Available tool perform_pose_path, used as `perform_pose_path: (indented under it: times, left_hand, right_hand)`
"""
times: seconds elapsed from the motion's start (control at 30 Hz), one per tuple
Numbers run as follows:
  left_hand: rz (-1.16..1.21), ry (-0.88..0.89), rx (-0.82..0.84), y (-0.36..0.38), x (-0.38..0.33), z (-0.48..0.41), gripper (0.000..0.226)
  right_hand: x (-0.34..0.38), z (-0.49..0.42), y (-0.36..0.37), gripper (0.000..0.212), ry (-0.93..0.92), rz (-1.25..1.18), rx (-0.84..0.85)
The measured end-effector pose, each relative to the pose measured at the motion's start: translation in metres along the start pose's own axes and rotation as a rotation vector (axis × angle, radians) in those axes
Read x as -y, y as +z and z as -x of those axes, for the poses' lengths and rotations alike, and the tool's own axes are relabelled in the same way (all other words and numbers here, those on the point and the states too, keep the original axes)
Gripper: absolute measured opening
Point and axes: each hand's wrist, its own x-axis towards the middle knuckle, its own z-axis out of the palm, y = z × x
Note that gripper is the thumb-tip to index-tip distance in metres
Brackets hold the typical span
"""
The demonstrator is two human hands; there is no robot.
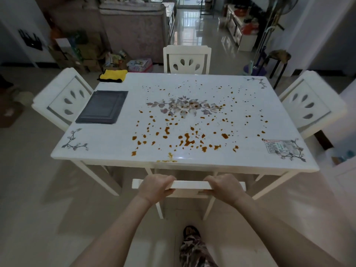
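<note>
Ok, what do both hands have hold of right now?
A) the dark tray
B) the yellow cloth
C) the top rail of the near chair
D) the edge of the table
C: the left hand and the right hand both grip the chair's top rail, while the yellow cloth and the dark tray lie apart from them on the far left of the table.

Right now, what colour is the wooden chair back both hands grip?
White chair back; head view.
</note>
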Motion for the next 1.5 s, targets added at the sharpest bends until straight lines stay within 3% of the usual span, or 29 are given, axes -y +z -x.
perform_pose_path:
  times: [0.3,0.43,0.53,0.63,0.73,0.8,0.9,1.1,1.33,1.4,1.5]
  left_hand:
    - [0.047,-0.106,0.105,-0.006,-0.006,0.000,0.025]
    - [0.079,-0.238,0.194,-0.015,-0.017,-0.005,0.024]
    - [0.128,-0.346,0.249,-0.027,-0.027,-0.008,0.025]
    - [0.274,-0.426,0.458,-0.044,-0.027,-0.020,0.032]
    - [0.377,-0.418,0.720,-0.072,-0.028,-0.035,0.045]
    - [0.398,-0.435,0.727,-0.093,-0.029,-0.046,0.064]
    - [0.486,-0.461,0.627,-0.123,-0.029,-0.055,0.066]
    - [0.535,-0.452,0.419,-0.164,-0.033,-0.059,0.056]
    - [0.391,-0.533,0.041,-0.149,-0.045,-0.016,0.036]
    - [0.353,-0.592,0.024,-0.129,-0.047,0.006,0.034]
    - [0.301,-0.629,0.151,-0.097,-0.046,0.034,0.038]
  right_hand:
    - [0.005,0.001,-0.004,0.030,0.061,0.008,0.076]
    - [0.013,-0.004,-0.014,0.030,0.170,-0.044,0.290]
    - [0.023,-0.005,-0.025,0.032,0.262,-0.039,0.353]
    - [0.028,-0.012,-0.040,0.038,0.374,-0.117,0.509]
    - [0.022,-0.026,-0.067,0.046,0.412,-0.250,0.777]
    - [0.016,-0.037,-0.088,0.048,0.410,-0.285,0.857]
    - [0.011,-0.050,-0.127,0.058,0.467,-0.372,0.763]
    - [0.009,-0.058,-0.189,0.058,0.487,-0.571,0.584]
    - [0.001,-0.016,-0.178,0.058,0.545,-0.687,0.338]
    - [-0.004,0.011,-0.156,0.062,0.620,-0.645,0.287]
    - [-0.009,0.049,-0.121,0.070,0.724,-0.567,0.321]
